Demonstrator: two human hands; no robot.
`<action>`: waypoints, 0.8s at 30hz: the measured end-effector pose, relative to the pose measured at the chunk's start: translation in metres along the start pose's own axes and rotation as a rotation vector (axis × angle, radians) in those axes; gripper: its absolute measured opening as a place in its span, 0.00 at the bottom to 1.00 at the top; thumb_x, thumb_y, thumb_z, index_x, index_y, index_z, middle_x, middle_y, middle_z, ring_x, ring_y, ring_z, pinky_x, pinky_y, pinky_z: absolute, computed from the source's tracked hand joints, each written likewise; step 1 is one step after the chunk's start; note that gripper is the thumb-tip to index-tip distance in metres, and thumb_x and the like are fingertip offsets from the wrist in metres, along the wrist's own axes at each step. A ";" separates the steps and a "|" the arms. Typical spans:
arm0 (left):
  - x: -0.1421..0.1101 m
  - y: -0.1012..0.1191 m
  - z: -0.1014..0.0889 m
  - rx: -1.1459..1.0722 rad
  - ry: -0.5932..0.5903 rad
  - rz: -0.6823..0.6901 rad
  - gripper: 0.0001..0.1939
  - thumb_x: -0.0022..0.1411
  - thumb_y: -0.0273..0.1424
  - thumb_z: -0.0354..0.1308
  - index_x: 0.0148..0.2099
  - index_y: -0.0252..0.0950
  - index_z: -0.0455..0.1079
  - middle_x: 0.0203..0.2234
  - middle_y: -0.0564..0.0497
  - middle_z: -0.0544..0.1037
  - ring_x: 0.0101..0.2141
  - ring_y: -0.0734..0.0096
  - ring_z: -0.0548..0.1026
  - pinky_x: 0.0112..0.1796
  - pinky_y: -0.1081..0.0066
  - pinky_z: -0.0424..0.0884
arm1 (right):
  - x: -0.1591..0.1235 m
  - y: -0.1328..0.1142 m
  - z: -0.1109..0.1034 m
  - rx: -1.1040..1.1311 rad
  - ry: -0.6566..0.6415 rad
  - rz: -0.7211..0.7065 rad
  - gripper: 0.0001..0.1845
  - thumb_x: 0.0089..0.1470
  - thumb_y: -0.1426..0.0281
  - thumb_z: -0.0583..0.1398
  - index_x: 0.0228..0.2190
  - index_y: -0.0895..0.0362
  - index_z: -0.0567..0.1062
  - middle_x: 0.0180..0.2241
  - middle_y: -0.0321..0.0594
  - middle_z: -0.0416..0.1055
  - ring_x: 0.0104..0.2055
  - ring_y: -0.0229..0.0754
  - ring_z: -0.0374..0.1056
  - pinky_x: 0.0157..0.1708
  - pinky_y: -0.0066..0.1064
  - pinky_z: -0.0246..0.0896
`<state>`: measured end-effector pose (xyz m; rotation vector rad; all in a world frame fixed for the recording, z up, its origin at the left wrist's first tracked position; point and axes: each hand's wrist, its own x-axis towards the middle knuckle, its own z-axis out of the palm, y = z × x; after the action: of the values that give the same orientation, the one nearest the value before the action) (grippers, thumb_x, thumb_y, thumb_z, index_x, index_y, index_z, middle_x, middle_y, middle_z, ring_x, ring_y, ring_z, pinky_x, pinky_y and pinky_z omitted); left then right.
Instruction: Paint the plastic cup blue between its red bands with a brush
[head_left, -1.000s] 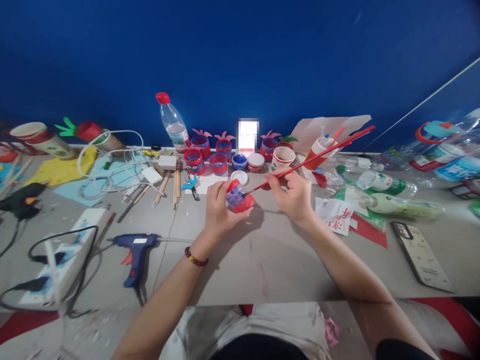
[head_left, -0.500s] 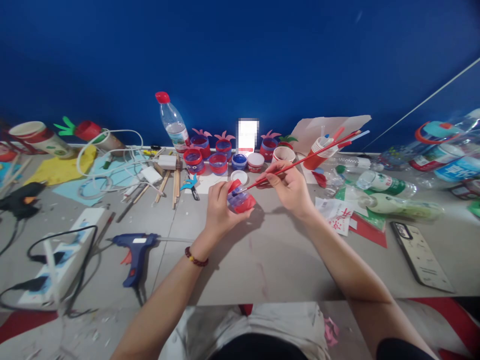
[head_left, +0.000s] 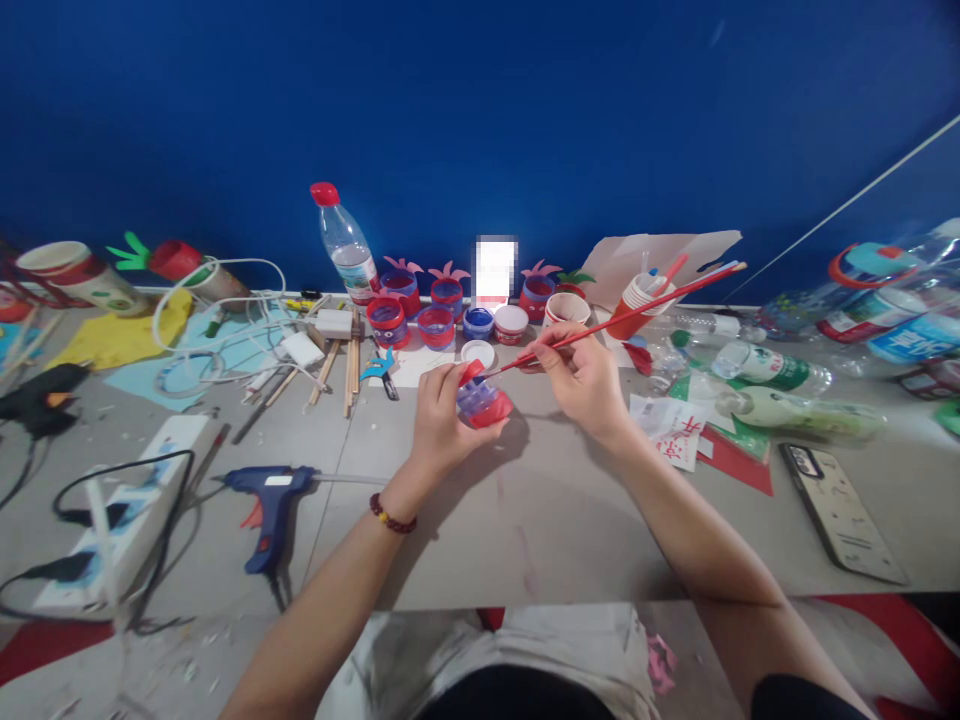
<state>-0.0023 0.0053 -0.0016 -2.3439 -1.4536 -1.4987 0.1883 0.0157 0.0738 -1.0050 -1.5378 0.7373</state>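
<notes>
My left hand [head_left: 439,420] is closed round a small cut bottle piece [head_left: 482,401], painted red at the rim and base with a bluish band between. My right hand [head_left: 583,375] pinches a long red paintbrush [head_left: 622,317]; its tip rests on the piece's upper edge and its handle slants up to the right. Just behind stand small paint pots, a blue one [head_left: 478,322] and a red one [head_left: 511,323], beside a white lid [head_left: 478,353].
Finished red-and-blue pots [head_left: 435,310] line the blue wall beside a water bottle [head_left: 343,244]. A blue glue gun [head_left: 271,500], power strip [head_left: 112,530] and cables lie left. Right: paper cups [head_left: 637,300], plastic bottles [head_left: 780,390], red paper scraps and a phone [head_left: 844,512].
The brush handle has swung slightly, lowering then rising again, while its tip stays on the piece. My left hand has turned the piece a little.
</notes>
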 end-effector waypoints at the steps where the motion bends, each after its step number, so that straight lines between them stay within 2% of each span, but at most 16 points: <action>1: 0.000 0.000 0.000 -0.001 -0.002 0.000 0.41 0.43 0.42 0.72 0.57 0.38 0.61 0.47 0.42 0.71 0.48 0.52 0.71 0.50 0.53 0.69 | 0.000 0.000 0.000 0.005 0.008 -0.003 0.13 0.59 0.57 0.60 0.34 0.54 0.69 0.33 0.38 0.75 0.34 0.41 0.77 0.37 0.37 0.78; 6: 0.000 0.000 0.000 -0.012 -0.018 0.000 0.41 0.43 0.42 0.72 0.57 0.38 0.61 0.47 0.42 0.70 0.47 0.53 0.71 0.49 0.53 0.70 | -0.004 -0.002 0.004 0.073 -0.025 0.015 0.09 0.60 0.61 0.60 0.35 0.54 0.69 0.32 0.37 0.76 0.34 0.40 0.78 0.39 0.37 0.77; 11: -0.001 -0.001 0.001 0.002 -0.028 0.009 0.41 0.44 0.44 0.72 0.57 0.38 0.60 0.48 0.42 0.70 0.47 0.53 0.70 0.49 0.54 0.70 | -0.007 -0.008 0.007 -0.030 -0.034 -0.053 0.07 0.60 0.64 0.59 0.34 0.54 0.68 0.30 0.36 0.73 0.32 0.39 0.77 0.35 0.34 0.76; 15: 0.000 0.000 0.000 -0.006 -0.022 0.010 0.41 0.43 0.42 0.73 0.57 0.37 0.60 0.47 0.42 0.70 0.46 0.53 0.70 0.48 0.54 0.71 | -0.007 -0.011 0.003 -0.122 -0.011 -0.085 0.05 0.61 0.65 0.58 0.34 0.54 0.70 0.33 0.37 0.74 0.33 0.39 0.77 0.35 0.33 0.76; 20: 0.000 0.000 0.000 -0.014 -0.013 0.026 0.42 0.42 0.40 0.74 0.57 0.37 0.60 0.46 0.42 0.70 0.46 0.54 0.70 0.48 0.55 0.71 | -0.009 -0.010 0.004 -0.068 -0.012 -0.051 0.06 0.61 0.65 0.59 0.35 0.54 0.69 0.33 0.37 0.75 0.33 0.40 0.77 0.36 0.34 0.76; 24: -0.001 0.000 0.001 -0.008 -0.021 0.028 0.43 0.42 0.40 0.74 0.57 0.37 0.60 0.47 0.42 0.70 0.46 0.54 0.70 0.48 0.56 0.71 | -0.009 -0.011 0.006 -0.101 -0.038 -0.078 0.04 0.61 0.68 0.58 0.33 0.54 0.69 0.30 0.35 0.74 0.32 0.38 0.77 0.33 0.31 0.75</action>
<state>-0.0016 0.0050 -0.0024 -2.3814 -1.4158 -1.4809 0.1801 0.0026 0.0783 -1.0043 -1.6511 0.6331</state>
